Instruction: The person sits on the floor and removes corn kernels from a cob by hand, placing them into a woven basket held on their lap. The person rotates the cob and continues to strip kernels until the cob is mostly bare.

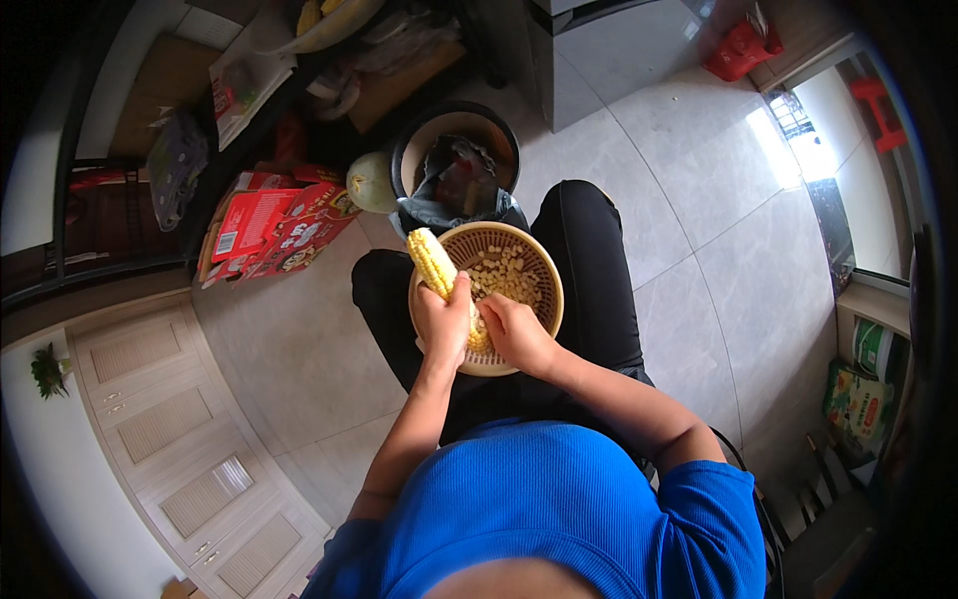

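A yellow corn cob (431,262) lies slantwise over a tan plastic basket (551,334) resting on my lap. My left hand (445,317) is wrapped round the middle of the cob, its thumb along the upper side. At the cob's lower end, my right hand (514,331) is closed with its fingertips pressed against the kernels; whether loose kernels are between them is hidden. Pale loose corn kernels (504,272) cover part of the basket's slotted bottom.
Just beyond my knees stands a round bin (509,135) with a dark bag liner (454,185). Beside it are a pale green melon (371,183) and a red cardboard box (289,228). A dark shelf holds a bowl (344,22) with more corn. A grey appliance (624,45) stands at the far right.
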The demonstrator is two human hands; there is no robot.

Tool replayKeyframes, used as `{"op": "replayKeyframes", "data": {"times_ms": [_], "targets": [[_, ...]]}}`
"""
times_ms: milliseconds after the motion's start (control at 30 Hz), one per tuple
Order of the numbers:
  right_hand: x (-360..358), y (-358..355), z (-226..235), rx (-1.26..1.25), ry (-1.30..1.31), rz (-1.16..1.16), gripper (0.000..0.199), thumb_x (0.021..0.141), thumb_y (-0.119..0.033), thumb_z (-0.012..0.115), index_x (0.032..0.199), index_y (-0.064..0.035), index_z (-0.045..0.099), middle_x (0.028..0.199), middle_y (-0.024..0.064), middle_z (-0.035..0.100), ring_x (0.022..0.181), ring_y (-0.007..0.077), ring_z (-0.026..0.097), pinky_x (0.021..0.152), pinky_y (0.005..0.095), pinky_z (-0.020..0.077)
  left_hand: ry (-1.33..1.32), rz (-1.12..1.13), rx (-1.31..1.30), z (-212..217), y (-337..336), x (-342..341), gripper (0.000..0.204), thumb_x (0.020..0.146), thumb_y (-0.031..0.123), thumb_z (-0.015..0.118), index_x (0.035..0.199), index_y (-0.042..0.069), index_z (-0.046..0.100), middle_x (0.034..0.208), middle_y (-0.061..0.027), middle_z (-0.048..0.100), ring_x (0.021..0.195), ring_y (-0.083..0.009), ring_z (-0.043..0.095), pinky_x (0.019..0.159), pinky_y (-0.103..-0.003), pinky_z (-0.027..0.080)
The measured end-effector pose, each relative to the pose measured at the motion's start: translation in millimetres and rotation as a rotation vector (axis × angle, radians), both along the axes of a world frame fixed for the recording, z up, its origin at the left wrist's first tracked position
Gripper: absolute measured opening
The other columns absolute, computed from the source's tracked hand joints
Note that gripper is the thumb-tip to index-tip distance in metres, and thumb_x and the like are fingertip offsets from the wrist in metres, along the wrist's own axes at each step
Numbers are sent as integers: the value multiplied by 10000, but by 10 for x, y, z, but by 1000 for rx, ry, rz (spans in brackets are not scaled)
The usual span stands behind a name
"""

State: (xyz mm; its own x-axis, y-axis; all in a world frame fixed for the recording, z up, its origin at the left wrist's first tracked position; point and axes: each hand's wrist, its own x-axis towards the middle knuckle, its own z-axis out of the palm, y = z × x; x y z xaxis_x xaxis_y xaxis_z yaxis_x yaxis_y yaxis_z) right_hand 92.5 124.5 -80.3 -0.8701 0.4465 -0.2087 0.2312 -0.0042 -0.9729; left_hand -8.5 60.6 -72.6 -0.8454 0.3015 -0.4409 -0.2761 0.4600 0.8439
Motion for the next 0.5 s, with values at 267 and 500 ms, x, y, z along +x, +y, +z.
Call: {"op": "replayKeyframes", "data": {"times_ms": [267, 500], "targets": [[17, 160, 62, -324, -11, 80, 199, 886, -182, 538, 965, 0, 538, 849, 42, 574, 766, 71, 531, 676, 212, 445, -119, 37, 138, 46, -33, -128, 342, 844, 206, 584, 1024, -48, 442, 905, -85, 530, 771, -122, 524, 666, -254, 452], [31, 184, -187, 256, 202, 90, 186, 782, -13, 517, 943, 24, 602, 865, 180, 612, 790, 317, 605, 730, 359, 482, -471, 16, 485, 245, -56, -223, 219, 820, 166, 574, 922, 9, 461, 773, -49, 500, 692, -115, 502, 582, -250, 438]]}}
